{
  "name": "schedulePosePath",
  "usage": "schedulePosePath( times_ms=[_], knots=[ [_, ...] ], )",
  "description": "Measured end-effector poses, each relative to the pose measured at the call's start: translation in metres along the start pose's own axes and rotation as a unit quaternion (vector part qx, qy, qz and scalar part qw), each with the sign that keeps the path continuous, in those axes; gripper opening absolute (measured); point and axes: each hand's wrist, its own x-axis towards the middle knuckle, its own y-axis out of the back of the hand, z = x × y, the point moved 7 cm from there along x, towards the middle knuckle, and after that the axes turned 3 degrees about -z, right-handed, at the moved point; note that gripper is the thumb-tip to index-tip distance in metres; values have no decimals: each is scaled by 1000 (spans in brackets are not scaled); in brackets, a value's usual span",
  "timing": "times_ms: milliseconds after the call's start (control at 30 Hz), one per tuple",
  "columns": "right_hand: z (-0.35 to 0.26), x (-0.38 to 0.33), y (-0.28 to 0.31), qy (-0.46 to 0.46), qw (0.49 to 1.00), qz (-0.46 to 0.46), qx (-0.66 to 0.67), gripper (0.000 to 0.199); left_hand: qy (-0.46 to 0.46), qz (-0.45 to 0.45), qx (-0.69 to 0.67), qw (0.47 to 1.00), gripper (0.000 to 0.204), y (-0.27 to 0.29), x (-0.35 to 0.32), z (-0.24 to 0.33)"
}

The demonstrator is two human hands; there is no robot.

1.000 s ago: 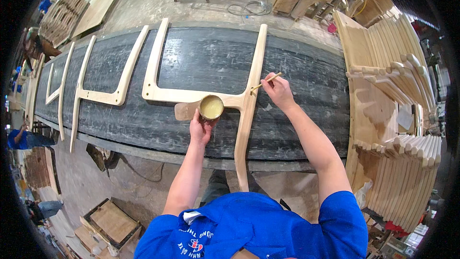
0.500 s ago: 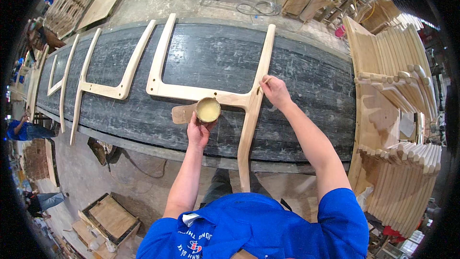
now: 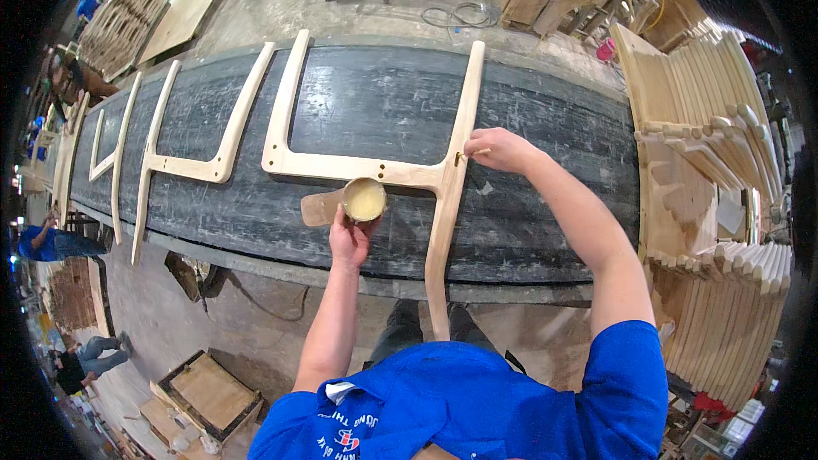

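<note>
My left hand (image 3: 348,243) is wrapped round a small round cup (image 3: 365,200) of pale yellow, creamy liquid, just below the crossbar of a light wooden chair-frame part (image 3: 336,163). A flat wooden piece (image 3: 319,209) juts out left of the cup; whether it is joined to the cup I cannot tell. Pinched in my right hand (image 3: 504,152) is a thin, short stick (image 3: 480,152). Its tip meets a hole in the long curved post (image 3: 464,111), where the crossbar joins. More dark holes show along the crossbar.
Similar wooden frames (image 3: 183,166) lie further left on the long black-topped table (image 3: 545,204). At right stand stacks of pale wooden parts (image 3: 716,315) on a wooden rack. A wooden box (image 3: 213,396) sits on the floor at lower left. Other people (image 3: 51,243) are at far left.
My right hand has turned flatter, its forearm swinging out to the right, with the stick still at the post's hole. The cup has shifted slightly left and down.
</note>
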Motion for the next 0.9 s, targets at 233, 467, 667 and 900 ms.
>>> schedulePosePath(
  times_ms=[233,467,667,900],
  knots=[
    [-49,-78,85,-27,997,78,-1,6,-11,-7,17,1000,43,-10,-13,-5],
    [-141,-306,316,-83,881,447,-132,18,-41,-3,54,998,42,-66,-63,-49],
    [-220,-646,426,-367,579,430,-588,38,-17,-1,83,996,36,-135,-97,-121],
    [-67,-875,350,-726,522,198,-402,44,-58,-33,5,998,29,-152,-128,-194]
  ],
)
